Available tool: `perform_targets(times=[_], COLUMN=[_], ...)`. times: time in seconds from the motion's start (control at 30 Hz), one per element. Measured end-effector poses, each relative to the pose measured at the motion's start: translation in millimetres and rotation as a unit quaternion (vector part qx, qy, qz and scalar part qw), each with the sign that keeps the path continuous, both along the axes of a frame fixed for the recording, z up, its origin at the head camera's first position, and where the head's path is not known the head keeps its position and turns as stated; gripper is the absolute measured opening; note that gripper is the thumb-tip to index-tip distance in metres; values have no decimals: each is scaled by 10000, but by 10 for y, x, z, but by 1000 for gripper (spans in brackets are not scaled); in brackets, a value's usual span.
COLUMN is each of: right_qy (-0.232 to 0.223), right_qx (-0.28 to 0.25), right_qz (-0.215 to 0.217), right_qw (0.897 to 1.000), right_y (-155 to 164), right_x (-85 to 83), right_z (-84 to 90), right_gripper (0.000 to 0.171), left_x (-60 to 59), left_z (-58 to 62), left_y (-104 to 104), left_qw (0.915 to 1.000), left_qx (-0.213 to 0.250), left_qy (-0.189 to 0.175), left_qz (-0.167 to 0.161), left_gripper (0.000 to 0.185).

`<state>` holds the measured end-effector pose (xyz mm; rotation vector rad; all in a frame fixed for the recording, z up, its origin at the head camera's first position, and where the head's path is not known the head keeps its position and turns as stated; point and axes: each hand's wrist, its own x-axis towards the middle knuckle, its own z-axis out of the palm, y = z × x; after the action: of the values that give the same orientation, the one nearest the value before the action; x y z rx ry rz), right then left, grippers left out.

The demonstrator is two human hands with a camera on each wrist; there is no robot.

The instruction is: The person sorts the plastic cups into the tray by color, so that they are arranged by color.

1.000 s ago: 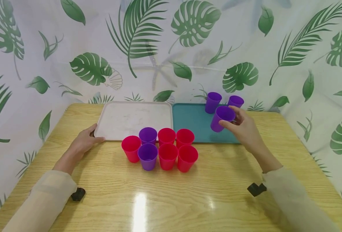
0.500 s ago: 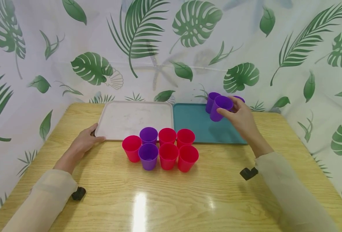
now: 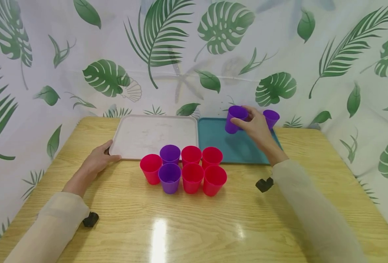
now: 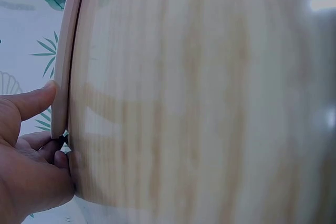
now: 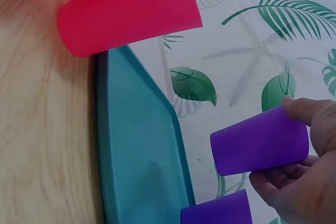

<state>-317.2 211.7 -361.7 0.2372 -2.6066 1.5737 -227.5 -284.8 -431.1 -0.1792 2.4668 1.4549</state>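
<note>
The right hand (image 3: 254, 126) has slid leftward over the teal tray (image 3: 213, 135), bringing the purple cup (image 3: 236, 119) along. From here I see that cup hanging above the tray's far part, clasped near its rim between thumb and fingers. The left hand (image 3: 98, 159) grips the white tray (image 3: 154, 133) at its near-left corner, thumb on the rim. Nearer me, 5 red cups (image 3: 192, 178) and 2 other purple cups (image 3: 169, 178) stand clustered.

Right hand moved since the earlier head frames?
Yes: left. Against the teal tray, the right hand has shifted toward the white tray, carrying a purple cup.
</note>
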Motion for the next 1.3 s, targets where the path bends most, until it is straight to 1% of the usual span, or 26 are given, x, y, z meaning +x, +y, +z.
perform_targets(times=[0.13, 0.2, 0.33, 0.47, 0.6, 0.7, 0.9, 1.3], right_qy=[-6, 33, 23, -116, -147, -164, -202, -216], right_qx=[-58, 20, 284, 550, 641, 644, 725, 615], right_qz=[92, 136, 123, 16, 2, -23, -131, -111], right_qw=[9999, 9999, 9995, 9984, 9978, 9978, 9971, 9978], right_y=[-99, -140, -207, -256, -297, -318, -345, -407], right_x=[-120, -189, -327, -430, -513, -552, -590, -648], right_z=[-19, -36, -88, -125, -145, -160, -225, -337], right_gripper=[74, 70, 67, 72, 76, 79, 78, 80], left_x=[-5, -5, -8, -14, -15, -12, -9, -14], left_z=[7, 8, 3, -5, -5, -2, -22, -27], left_y=[-5, -4, -1, -2, 0, -1, -3, 5], left_qw=[10000, 10000, 9999, 10000, 10000, 10000, 10000, 9999], left_qx=[-9, 5, 93, 86, 5, -22, 42, 39], left_qy=[1, -1, -43, -10, -12, -14, -20, -39], left_qz=[-14, -12, 29, 14, 15, 12, 40, 120], left_gripper=[89, 89, 90, 89, 89, 89, 89, 89])
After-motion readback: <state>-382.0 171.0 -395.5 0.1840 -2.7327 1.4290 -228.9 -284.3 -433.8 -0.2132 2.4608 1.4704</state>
